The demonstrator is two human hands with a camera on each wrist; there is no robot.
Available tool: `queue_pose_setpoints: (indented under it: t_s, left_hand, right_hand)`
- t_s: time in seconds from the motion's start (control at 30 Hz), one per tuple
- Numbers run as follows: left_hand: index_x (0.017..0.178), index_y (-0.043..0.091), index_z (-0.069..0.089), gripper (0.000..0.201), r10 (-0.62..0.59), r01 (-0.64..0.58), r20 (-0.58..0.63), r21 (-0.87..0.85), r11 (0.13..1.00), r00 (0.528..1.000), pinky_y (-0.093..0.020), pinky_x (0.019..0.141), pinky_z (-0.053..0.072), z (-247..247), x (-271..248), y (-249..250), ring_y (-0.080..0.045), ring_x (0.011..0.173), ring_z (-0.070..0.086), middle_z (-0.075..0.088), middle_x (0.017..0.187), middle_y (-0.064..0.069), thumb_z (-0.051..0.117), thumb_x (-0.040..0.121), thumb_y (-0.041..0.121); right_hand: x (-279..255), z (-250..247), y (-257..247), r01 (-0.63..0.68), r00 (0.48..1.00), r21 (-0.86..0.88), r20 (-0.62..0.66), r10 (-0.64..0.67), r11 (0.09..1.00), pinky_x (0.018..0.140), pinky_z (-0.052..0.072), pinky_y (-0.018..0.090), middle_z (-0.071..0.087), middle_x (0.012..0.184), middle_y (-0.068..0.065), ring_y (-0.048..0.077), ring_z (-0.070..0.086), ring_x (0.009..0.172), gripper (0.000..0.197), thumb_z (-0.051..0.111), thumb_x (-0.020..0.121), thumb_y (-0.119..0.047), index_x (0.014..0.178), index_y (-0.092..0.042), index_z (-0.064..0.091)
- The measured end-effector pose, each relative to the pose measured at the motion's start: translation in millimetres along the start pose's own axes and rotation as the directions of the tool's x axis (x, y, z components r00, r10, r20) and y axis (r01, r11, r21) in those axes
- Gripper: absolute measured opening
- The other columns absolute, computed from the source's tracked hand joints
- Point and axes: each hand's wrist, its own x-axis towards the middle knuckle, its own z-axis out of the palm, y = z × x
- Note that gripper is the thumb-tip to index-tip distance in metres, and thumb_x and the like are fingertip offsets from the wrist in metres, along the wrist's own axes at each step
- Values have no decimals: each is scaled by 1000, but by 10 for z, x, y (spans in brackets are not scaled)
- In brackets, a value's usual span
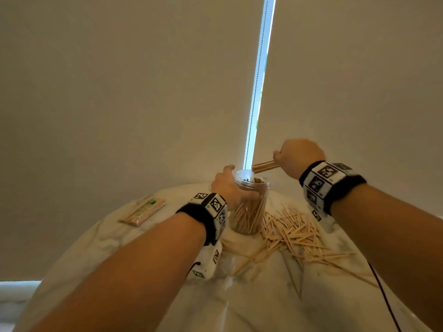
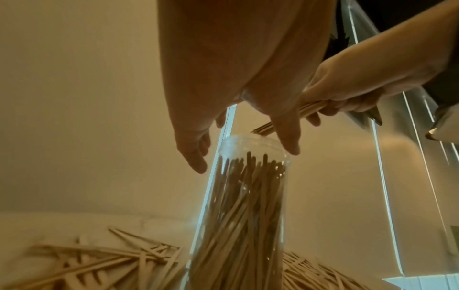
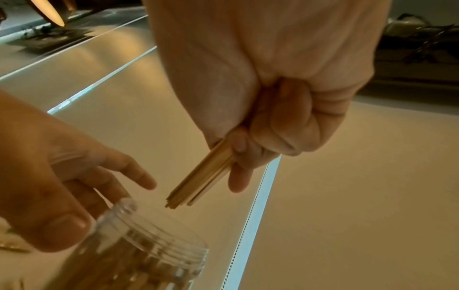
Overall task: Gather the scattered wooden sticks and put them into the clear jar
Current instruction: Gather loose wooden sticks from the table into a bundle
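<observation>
The clear jar (image 1: 249, 212) stands on the white-covered table (image 1: 155, 271), packed with upright wooden sticks. My left hand (image 1: 233, 185) holds it near the rim, thumb on one side and fingers on the other; the left wrist view shows the jar (image 2: 238, 215) between them. My right hand (image 1: 297, 156) grips a bundle of sticks (image 1: 265, 167), their free ends just above and right of the jar's mouth. In the right wrist view the bundle (image 3: 198, 180) points down at the open rim (image 3: 139, 245). Several loose sticks (image 1: 294, 233) lie scattered right of the jar.
A flat wrapped packet of sticks (image 1: 142, 210) lies at the table's left rear. A black cable (image 1: 383, 295) runs along the table's right side. Roller blinds with a bright gap (image 1: 256, 92) stand just behind the table.
</observation>
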Motion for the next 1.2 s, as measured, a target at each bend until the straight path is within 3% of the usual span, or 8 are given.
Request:
queue_pose_setpoints:
  t_s: [0.1,0.17,0.33,0.5,0.77,0.9,1.03,1.2]
  left_hand:
    - [158,24,0,153,-17,17,6,-46,999,1000,-50,112,37,201,247,-61,-32,139,38,38,152,-11,88,40,68]
    - [157,24,-8,155,-29,35,47,-119,992,998,-44,111,39,299,316,-138,-28,136,44,43,150,-7,89,42,66]
    - [141,22,30,98,12,0,48,-234,972,999,-20,80,46,394,341,-382,-16,112,59,58,118,8,90,66,41]
    - [141,22,30,107,39,-26,43,-279,960,998,-41,101,49,506,389,-478,-18,115,58,58,127,2,93,57,44]
    - [145,21,26,111,32,-24,32,-222,975,999,-42,101,48,539,436,-501,-22,119,55,55,131,0,92,59,46]
    - [145,21,25,110,20,-11,41,-226,974,999,-38,98,48,537,451,-521,-23,119,55,54,131,-1,91,61,43]
    - [145,22,25,109,24,-15,40,-224,974,999,-41,102,47,550,459,-532,-23,121,54,53,132,-1,92,61,42]
    - [147,24,23,110,22,-11,49,-216,976,999,-46,103,48,546,454,-526,-24,122,53,52,134,-2,91,62,42]
  right_hand:
    - [244,195,-188,71,995,-81,76,-65,994,50,36,26,56,67,1,16,50,57,28,52,98,-29,75,-15,60]
    - [334,289,-312,117,988,-122,116,-103,986,56,41,28,54,69,0,18,53,62,23,52,98,-28,82,-15,62]
    - [489,187,-412,222,962,-236,210,-173,946,52,39,25,54,67,-2,16,50,58,28,57,94,-30,69,-17,56]
    - [557,86,-410,274,942,-321,278,-186,907,61,46,30,54,65,-1,19,52,60,35,64,92,-30,61,-17,53]
    - [531,195,-656,328,941,-429,225,-252,841,64,51,32,53,74,0,19,56,69,22,61,95,-31,84,-12,61]
    - [537,142,-692,319,932,-384,291,-214,867,67,51,33,51,68,-1,18,52,63,38,69,90,-36,66,-14,50]
    - [511,211,-690,323,909,-305,363,-204,896,73,56,33,58,70,0,22,63,75,37,71,89,-38,67,-14,55]
    - [504,478,-688,358,865,-236,449,-226,903,64,47,29,61,76,6,19,55,66,30,60,96,-27,73,-8,58]
